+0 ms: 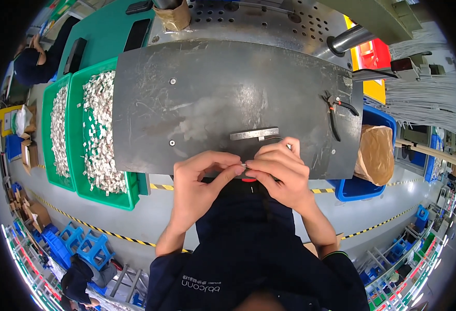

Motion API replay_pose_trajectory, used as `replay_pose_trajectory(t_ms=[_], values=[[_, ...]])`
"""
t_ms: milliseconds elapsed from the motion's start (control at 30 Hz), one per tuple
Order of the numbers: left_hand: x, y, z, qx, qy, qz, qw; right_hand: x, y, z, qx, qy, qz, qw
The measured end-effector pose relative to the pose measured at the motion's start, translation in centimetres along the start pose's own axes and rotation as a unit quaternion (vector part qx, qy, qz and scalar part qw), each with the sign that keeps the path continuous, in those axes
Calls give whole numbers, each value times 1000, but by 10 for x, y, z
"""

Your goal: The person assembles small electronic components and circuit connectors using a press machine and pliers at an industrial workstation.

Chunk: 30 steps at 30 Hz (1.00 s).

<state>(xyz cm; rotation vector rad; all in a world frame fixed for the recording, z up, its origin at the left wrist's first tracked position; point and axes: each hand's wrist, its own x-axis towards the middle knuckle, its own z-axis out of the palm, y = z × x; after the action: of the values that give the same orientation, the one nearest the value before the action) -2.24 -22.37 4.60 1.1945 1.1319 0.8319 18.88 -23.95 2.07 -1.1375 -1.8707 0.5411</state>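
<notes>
At the near edge of the dark grey work plate (212, 93), my two hands meet fingertip to fingertip. A small white connector-like piece (244, 166) shows between them, mostly hidden by the fingers. My left hand (202, 173) pinches it from the left with thumb and forefinger. From the other side my right hand (285, 168) grips it, fingers curled, and a thin grey cable (274, 138) runs from behind that hand toward a metal bar (254, 133). The bar lies flat just beyond my hands, with a small white piece (261, 138) against its near side.
Orange-and-black pliers (333, 115) lie at the plate's right. Green bins (129, 199) of small white parts stand on the left. A blue bin (360, 192) holding a brown paper bag (375, 155) is on the right. Beyond is a perforated metal surface (254, 23); other people are at far left.
</notes>
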Motion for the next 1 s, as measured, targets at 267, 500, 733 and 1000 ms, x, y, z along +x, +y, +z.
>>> replay_pose_trajectory(t_ms=[267,500,733,1000], values=[[4,2,-4,17,-39,95,995,-5,-2,-8,235,-48,143,960],[7,-9,-3,-110,-82,133,981,-31,-18,11,577,24,325,749],[7,-6,-8,-120,-65,82,987,-43,-28,32,501,93,293,809],[13,4,-22,-103,-49,91,989,-54,-42,53,636,49,354,684]])
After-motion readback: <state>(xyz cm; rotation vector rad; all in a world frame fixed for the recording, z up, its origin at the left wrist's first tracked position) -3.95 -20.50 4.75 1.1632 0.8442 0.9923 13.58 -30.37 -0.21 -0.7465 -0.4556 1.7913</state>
